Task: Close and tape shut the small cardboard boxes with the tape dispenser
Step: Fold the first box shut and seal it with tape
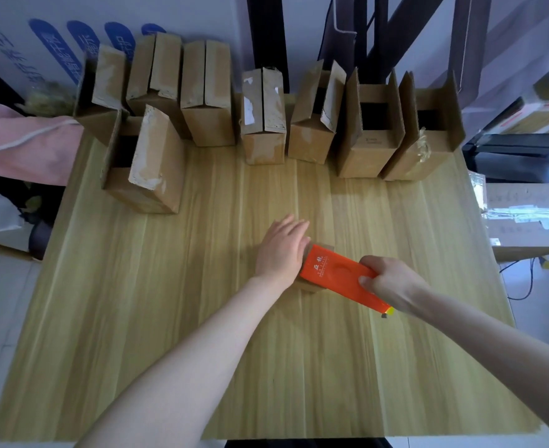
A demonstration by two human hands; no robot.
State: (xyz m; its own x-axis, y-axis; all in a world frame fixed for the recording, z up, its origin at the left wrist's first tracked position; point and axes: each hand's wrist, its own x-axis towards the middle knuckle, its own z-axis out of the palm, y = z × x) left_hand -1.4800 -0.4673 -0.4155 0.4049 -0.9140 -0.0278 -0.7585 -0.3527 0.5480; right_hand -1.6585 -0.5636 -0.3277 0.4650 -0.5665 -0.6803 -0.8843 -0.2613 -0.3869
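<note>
While the left hand [281, 250] lies flat, fingers straight, on the small box [308, 287] near the middle of the table [202, 318], the right hand [386, 279] grasps the back end of the orange tape dispenser [334, 274], whose front sits over the box top. The box is mostly hidden, so whether any tape is down I cannot tell. The key now, I'd say: pin the flaps firmly, pull the dispenser low and straight along the seam, and carry the tape over the edge. More boxes [367, 137] wait at the back, several with flaps up.
</note>
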